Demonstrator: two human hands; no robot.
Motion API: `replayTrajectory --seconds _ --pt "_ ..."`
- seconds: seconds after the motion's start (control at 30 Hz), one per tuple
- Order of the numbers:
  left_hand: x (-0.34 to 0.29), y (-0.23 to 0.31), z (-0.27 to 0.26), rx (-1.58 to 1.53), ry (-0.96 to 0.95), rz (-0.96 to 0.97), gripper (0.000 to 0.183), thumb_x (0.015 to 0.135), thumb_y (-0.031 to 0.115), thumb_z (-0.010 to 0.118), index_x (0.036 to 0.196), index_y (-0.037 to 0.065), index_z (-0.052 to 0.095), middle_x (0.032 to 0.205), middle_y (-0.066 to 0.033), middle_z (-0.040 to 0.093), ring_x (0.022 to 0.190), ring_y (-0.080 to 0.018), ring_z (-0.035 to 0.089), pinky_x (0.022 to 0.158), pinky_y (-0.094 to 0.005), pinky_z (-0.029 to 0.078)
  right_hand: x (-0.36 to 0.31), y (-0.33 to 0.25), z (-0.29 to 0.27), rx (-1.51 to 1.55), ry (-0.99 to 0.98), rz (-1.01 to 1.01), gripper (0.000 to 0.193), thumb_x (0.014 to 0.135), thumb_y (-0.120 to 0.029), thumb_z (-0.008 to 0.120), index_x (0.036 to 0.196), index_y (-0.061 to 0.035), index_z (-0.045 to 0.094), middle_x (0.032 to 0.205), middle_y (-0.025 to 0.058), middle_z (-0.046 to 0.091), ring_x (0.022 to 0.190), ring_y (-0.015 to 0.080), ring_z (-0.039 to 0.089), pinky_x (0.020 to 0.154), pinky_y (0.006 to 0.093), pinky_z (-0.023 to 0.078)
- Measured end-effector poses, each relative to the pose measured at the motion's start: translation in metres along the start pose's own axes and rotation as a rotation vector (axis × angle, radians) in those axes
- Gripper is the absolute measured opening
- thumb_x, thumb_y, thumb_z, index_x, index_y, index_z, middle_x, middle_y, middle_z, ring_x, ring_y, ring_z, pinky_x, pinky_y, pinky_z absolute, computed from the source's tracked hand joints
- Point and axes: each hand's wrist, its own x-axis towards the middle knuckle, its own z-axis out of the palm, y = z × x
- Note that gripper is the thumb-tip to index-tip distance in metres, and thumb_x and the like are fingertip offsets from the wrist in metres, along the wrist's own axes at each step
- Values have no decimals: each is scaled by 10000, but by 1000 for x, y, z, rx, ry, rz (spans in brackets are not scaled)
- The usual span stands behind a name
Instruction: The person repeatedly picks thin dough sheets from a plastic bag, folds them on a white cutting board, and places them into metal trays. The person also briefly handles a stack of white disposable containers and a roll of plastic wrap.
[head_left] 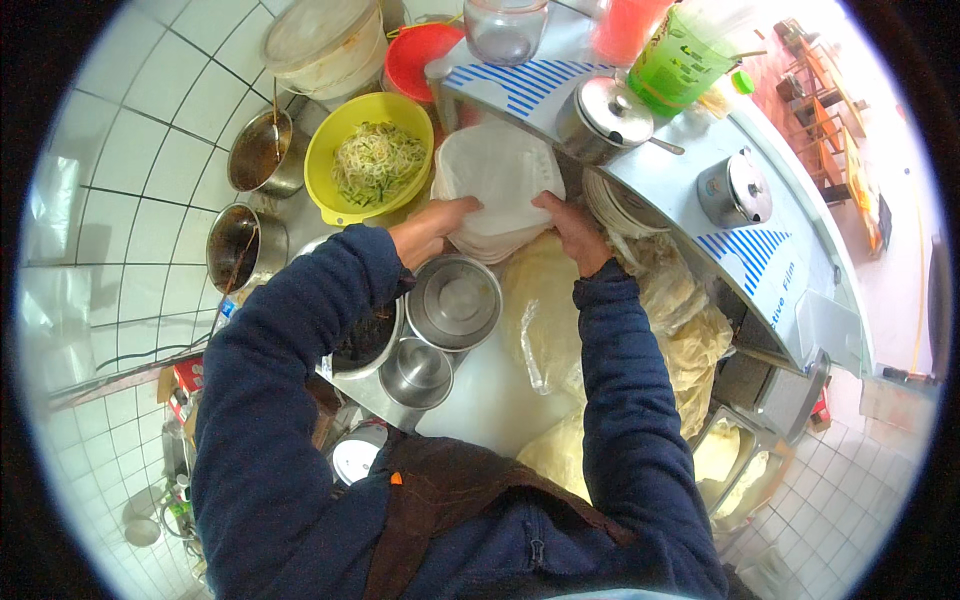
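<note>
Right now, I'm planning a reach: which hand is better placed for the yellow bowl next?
Probably the left hand: it holds the white stack by its left side, near the yellow bowl. The right hand, on the stack's right side, is farther away.

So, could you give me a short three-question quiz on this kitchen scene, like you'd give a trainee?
1. What do the left hand and the right hand both hold?
2. Which hand is nearer the round yellow plastic bowl: left or right?
3. True or false: that bowl is empty.

Key:
1. A stack of pale, rounded-square plastic pieces.
2. Left.
3. False; it contains shredded pale and green food.
</note>
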Motion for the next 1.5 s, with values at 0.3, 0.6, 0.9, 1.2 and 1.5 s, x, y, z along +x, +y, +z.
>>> replayTrajectory --seconds 0.3,0.6,0.9,1.2,1.5 --pt "53 -16 4 -43 -13 52 507 911 255 634 1359 49 514 1222 -146 644 1057 -306 659 859 -467 571 -4 -5 7 -6 210 -156 560 836 -205 679 1344 -4 554 1224 101 647 1110 256 607 971 371 473" --pt "92 5 10 148 221 279 440 866 341 698 1201 69 613 1132 -100 670 987 -258 658 787 -368 536 18 10 7 -161 355 -558 618 898 -206 654 1432 8 430 1312 135 584 1147 283 579 986 399 474" --pt "140 23 -6 -352 -101 491 452 1035 321 445 1422 89 480 1412 -121 543 1325 -309 490 1127 -474 386 39 -4 30 -124 632 -543 723 907 -328 704 1446 39 392 1356 253 550 1218 352 559 1056 446 442" --pt "4 41 5 160 -34 478 511 973 217 581 1445 59 467 1294 -47 556 1109 -157 542 973 -331 421 -197 -22 9 -538 481 -570 533 932 -232 667 1399 -21 519 1408 207 521 1251 294 551 1019 396 482" --pt "-178 -95 97 472 -306 376 521 956 106 522 1450 -25 421 1457 -170 470 1299 -301 537 1105 -421 437 -295 76 -195 -1208 1338 -270 686 820 -414 750 1329 -4 540 1265 240 604 1157 393 584 980 470 482"
